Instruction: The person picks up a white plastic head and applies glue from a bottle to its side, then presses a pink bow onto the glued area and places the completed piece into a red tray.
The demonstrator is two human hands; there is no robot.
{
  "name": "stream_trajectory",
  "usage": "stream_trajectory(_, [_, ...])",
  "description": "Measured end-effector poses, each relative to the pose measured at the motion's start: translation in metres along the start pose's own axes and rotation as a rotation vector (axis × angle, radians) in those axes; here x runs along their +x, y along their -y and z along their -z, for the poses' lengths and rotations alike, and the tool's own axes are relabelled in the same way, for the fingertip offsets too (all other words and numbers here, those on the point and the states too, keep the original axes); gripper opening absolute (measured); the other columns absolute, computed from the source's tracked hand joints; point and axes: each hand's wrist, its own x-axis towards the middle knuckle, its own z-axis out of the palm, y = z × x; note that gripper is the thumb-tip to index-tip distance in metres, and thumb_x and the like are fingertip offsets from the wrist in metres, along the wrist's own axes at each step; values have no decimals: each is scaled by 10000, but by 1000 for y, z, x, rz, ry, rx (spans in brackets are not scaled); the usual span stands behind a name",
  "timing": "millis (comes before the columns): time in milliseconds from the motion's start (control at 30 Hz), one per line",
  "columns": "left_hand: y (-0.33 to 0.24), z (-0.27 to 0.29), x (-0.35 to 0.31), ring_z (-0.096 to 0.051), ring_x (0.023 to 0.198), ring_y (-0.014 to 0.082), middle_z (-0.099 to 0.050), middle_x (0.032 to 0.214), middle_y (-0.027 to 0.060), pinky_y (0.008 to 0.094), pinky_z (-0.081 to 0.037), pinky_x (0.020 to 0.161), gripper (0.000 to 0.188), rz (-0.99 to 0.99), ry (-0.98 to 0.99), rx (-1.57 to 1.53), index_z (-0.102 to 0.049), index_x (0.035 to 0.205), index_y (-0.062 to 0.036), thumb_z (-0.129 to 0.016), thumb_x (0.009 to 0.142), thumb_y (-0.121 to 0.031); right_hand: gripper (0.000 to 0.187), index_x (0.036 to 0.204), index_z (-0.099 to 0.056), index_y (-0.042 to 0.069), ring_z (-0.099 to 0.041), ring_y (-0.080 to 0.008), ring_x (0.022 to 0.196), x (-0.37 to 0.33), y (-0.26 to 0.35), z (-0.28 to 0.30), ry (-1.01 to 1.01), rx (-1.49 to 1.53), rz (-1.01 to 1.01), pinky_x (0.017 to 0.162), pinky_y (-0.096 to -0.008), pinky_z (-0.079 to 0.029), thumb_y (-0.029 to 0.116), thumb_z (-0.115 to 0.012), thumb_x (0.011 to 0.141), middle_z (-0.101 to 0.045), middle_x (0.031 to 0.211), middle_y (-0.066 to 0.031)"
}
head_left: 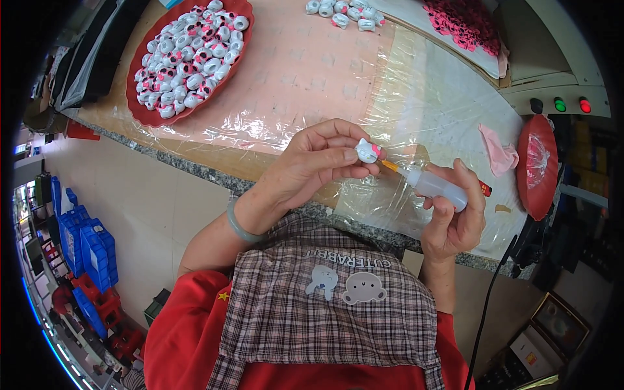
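Between the thumb and fingers of my left hand (318, 153) is a small white cat-head figurine (367, 151) with a pink bow. My right hand (458, 214) grips a translucent squeeze bottle (439, 189), tilted so its orange-yellow nozzle (389, 166) points at the figurine. The nozzle tip is at the figurine's lower right side; whether it touches I cannot tell. Both hands are above the near edge of the plastic-covered table (312, 71). A small red object (485, 189) shows just behind my right hand's fingers.
A red scalloped tray (133, 107) at the far left holds many white and pink figurines. Several more figurines (344, 13) lie at the back. Pink pieces (465, 26) are heaped at the back right. A pink cloth (499, 151) and a red dish (538, 169) are to the right, near green and red buttons (572, 104).
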Motion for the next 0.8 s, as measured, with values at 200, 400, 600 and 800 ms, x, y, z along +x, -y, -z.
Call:
stream_trajectory(200, [-1,0,0,-662,962,254,-636,1089,187,306,-570,842,242,11,5,-5,-555,1131,9,-580,894,-35,440,1271,-463,-45,-591,-146,625,0,0,0,3,-11,-1,527,-221,-455,265,-528,965,-656,934,-195])
stream_trajectory(400, [-1,0,0,-664,961,256,-630,1095,201,303,-575,838,238,4,0,-20,-549,1126,22,-571,895,-29,441,1266,-468,-44,-588,-141,616,0,-2,1,0,-34,7,522,-218,-454,273,-527,965,-658,930,-194])
stream_trajectory(600, [-2,2,1,-665,957,254,-627,1079,196,298,-570,837,233,1,1,-34,-540,1131,24,-555,904,-29,453,1251,-479,-55,-580,-128,595,2,-1,1,-4,-61,23,516,-211,-448,292,-529,963,-665,913,-192])
stream_trajectory(800, [-3,0,2,-657,970,249,-619,1093,199,300,-562,853,233,-21,18,-23,-541,1128,21,-552,903,-36,459,1233,-496,-64,-572,-121,581,4,3,2,1,-63,18,513,-207,-443,304,-533,961,-667,898,-188])
